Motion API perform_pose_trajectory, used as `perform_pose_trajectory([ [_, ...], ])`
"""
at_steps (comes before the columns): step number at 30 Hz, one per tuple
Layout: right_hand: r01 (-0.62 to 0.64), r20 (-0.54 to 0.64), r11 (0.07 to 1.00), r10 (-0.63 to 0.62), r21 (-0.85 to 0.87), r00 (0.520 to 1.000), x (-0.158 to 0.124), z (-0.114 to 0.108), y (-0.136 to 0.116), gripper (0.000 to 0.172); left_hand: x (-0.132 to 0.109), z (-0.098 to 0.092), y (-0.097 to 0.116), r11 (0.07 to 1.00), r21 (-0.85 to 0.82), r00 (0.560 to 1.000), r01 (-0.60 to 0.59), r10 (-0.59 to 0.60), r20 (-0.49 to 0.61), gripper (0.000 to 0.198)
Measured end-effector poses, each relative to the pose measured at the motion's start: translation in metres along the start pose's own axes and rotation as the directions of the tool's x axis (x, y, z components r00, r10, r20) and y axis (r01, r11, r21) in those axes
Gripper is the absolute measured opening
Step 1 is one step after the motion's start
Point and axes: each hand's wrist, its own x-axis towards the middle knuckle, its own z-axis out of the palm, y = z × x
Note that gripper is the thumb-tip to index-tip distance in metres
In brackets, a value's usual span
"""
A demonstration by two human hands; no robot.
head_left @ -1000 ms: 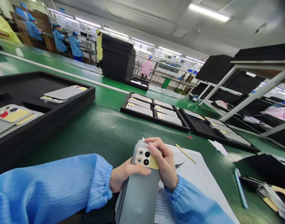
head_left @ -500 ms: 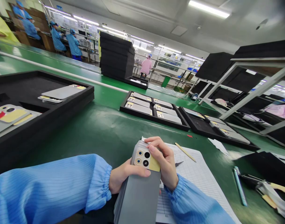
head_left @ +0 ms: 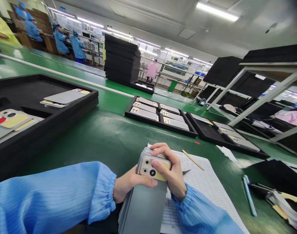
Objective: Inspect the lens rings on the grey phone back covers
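A stack of grey phone back covers (head_left: pixel 148 204) stands tilted in front of me, a camera block with round lens rings on the top cover. My left hand (head_left: pixel 129 182) grips the stack from the left, its thumb lying across the top cover just below the camera block; its other fingers are hidden. Curled over the upper right corner is my right hand (head_left: pixel 171 165), with its thumb pressed on the camera block beside the lenses. Beneath the hands lies a printed paper sheet (head_left: pixel 211 191), with a dark pointed tip (head_left: pixel 186 172) showing beside my right hand.
A large black tray (head_left: pixel 72 97) with covers stands at left. Two smaller trays, a middle one (head_left: pixel 148 121) and a right one (head_left: pixel 211 138), also hold covers. On the green table lie a wooden stick (head_left: pixel 193 160), a blue pen (head_left: pixel 249 196) and white scraps. Black trays (head_left: pixel 121 58) are stacked behind.
My right thumb has moved down and left onto the camera block, covering a lens that showed before. The top cover looks slightly shifted. My left hand has hardly moved.
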Motion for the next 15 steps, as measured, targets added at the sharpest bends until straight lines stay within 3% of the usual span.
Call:
perform_pose_trajectory([
  [7,0.102,0.075,0.995,-0.103,0.025,0.992,0.0008,-0.0025,0.0011,0.012,-0.0012,-0.0002,-0.0008,1.0,-0.005,0.998,-0.009,0.01,0.067,0.044],
  [15,0.088,0.099,0.992,-0.098,0.094,0.99,-0.0001,-0.0024,0.0042,0.016,-0.003,-0.0006,-0.0015,0.999,-0.038,0.996,0.005,-0.001,0.091,0.038],
])
